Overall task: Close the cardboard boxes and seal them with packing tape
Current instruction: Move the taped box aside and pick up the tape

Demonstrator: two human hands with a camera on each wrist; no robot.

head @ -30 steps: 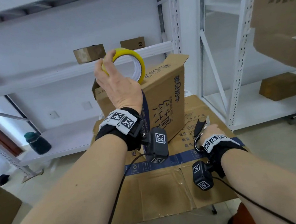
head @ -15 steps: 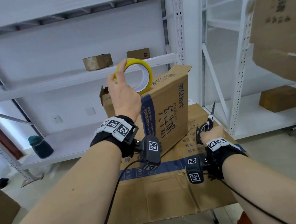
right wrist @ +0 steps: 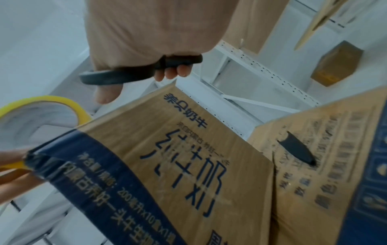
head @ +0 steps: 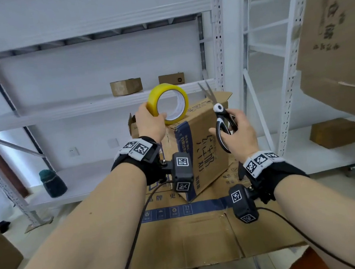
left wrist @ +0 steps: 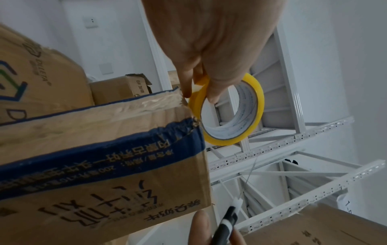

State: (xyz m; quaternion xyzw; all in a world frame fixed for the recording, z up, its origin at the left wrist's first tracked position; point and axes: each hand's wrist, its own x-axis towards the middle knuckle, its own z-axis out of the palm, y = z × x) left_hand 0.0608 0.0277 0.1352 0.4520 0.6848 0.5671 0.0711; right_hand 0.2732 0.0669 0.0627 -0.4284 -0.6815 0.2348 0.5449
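Observation:
A brown cardboard box (head: 203, 144) with blue print stands tilted on a flattened cardboard sheet (head: 189, 239). My left hand (head: 151, 123) grips a yellow tape roll (head: 170, 103) above the box's top near corner; the roll (left wrist: 232, 114) also shows in the left wrist view, beside the box's taped edge (left wrist: 117, 114). To the right of the box my right hand (head: 235, 133) holds black-and-white scissors (head: 221, 119) by the handles (right wrist: 136, 73), blades slightly apart and pointing up. The box's front face (right wrist: 178, 162) fills the right wrist view.
White metal shelving (head: 95, 105) stands behind, with two small boxes (head: 126, 86) on a shelf. A dark green bottle (head: 52, 183) sits on the low shelf at left. Another small box (head: 335, 133) lies on the right rack. A large box (head: 336, 38) hangs in at upper right.
My right hand has risen from the cardboard sheet with the scissors to beside the box's top. The left hand still holds the tape roll over the box's corner.

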